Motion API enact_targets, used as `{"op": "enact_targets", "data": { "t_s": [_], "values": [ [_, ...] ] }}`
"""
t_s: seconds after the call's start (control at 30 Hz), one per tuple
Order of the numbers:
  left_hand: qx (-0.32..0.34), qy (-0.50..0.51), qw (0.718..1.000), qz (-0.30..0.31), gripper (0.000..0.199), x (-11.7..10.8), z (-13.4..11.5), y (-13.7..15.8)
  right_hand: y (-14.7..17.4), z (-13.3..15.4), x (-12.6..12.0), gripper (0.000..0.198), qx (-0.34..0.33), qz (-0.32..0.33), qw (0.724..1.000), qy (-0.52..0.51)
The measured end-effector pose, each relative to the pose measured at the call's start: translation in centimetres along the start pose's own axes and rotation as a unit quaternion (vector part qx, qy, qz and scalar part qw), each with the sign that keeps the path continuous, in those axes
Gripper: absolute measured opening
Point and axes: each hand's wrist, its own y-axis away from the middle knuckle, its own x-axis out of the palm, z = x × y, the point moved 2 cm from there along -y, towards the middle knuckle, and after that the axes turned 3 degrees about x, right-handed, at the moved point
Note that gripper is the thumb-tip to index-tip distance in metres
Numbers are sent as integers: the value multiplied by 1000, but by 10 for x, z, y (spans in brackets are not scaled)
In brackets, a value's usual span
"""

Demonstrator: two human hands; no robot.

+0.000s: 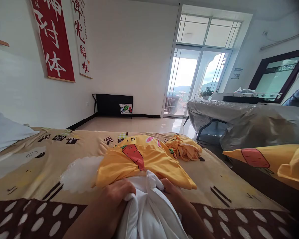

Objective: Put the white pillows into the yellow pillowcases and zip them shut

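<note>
My left hand point(117, 192) is closed on one side of a white pillow point(151, 220), its fingers curled into the fabric. On the other side, my right hand point(169, 188) grips the same pillow, though its fingers are partly hidden behind the cloth. The pillow is gathered into folds between both hands and runs out of view toward me. Just beyond it, a yellow pillowcase point(161, 162) with a carrot print lies spread on the bed, touching or very near the pillow's far end. Behind that, yellow cloth point(187, 149) lies bunched up.
A beige patterned blanket point(82, 141) with a brown dotted border covers the bed. White bedding point(7, 131) lies at the left. More yellow carrot-print fabric point(286, 157) is at the right. A plastic-covered table point(224, 111) stands beyond the bed, near glass doors point(196, 79).
</note>
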Motion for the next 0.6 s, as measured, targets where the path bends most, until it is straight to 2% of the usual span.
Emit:
{"op": "enact_targets", "data": {
  "t_s": [0.13, 0.27, 0.33, 0.47, 0.6],
  "values": [
    [-65, 132, 989, -24, 23, 13, -1, -15, 2, 4, -2, 37, 5, 0, 999, 36],
    [-122, 240, 961, -68, 25, 35, 14, -34, 3, 17, 2, 37, -20, 53, 998, 41],
    [-117, 246, 959, -81, 32, 40, 15, -36, 4, 24, 5, 38, -24, 89, 995, 45],
    [-119, 204, 971, -36, 45, 42, 9, -31, 4, 30, 11, 35, -44, 146, 986, 66],
    [-133, 192, 972, -15, 45, 39, 9, -29, 1, 42, 8, 32, -87, 151, 979, 106]
  ]
}}
